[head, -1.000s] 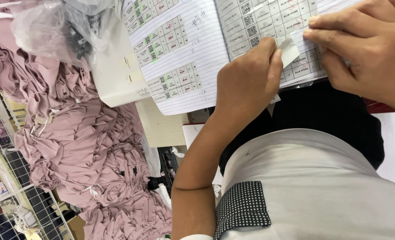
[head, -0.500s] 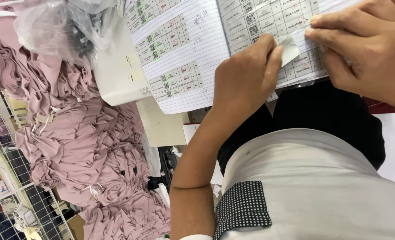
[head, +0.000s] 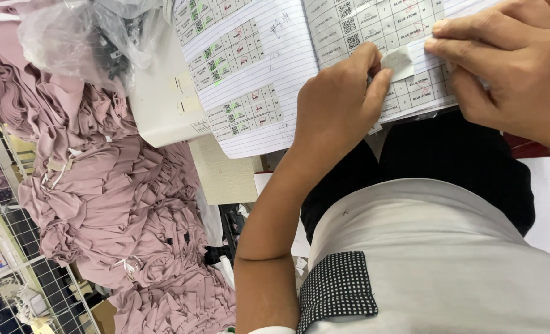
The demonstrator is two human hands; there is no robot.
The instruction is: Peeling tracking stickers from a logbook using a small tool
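An open lined notebook (head: 268, 68) with grids of small printed stickers lies across my lap. My left hand (head: 340, 108) pinches a small white label (head: 398, 62) between thumb and forefinger, against the right-hand page. My right hand (head: 513, 71) grips the notebook at its right side. Its fingers lie flat over the sticker rows, and one fingertip touches the strip beside the label. My grey shirt with a checked pocket (head: 340, 287) fills the lower right.
A heap of dusty pink fabric pieces (head: 120, 204) lies to the left. Above it is a clear plastic bag (head: 83, 37), and beside that a white machine body (head: 157, 105). A wire grid rack (head: 15, 291) stands at the lower left.
My left hand has edged slightly up the page with the label. My right hand stays in place on the notebook.
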